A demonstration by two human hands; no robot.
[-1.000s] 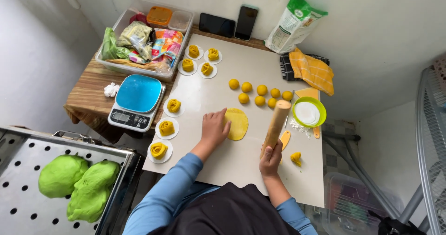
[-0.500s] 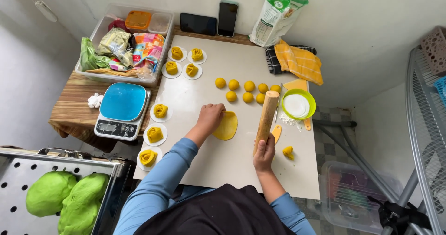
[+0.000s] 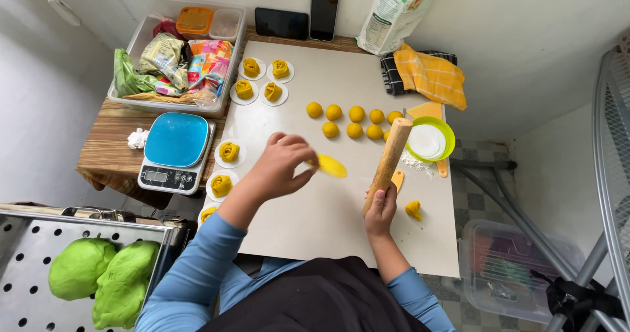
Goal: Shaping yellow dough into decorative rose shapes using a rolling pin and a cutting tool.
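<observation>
Now lifted off the worktop [image 3: 341, 233]: yellow dough sheet [image 3: 331, 166], pressed flat under the left hand [image 3: 279, 168] half a second ago, pinched at one edge by the left fingers [image 3: 303, 156] and hanging just above the board. Flattening apparently finished, sheet ready for shaping. Rolling pin [image 3: 388, 163] upright as before, right hand [image 3: 380, 210] clenched round its lower end, foot on the board.

Counted: eight dough balls [image 3: 355, 113] in two rows, one partly hidden behind the pin. Seven rolled pieces [image 3: 229, 151] on white discs, four at the far edge, three by the scale [image 3: 176, 149], the nearest half hidden by the sleeve. One small scrap [image 3: 413, 208] beside the right hand. One green bowl [image 3: 428, 140] of flour. Two green dough lumps [image 3: 98, 283] on the tray at left
</observation>
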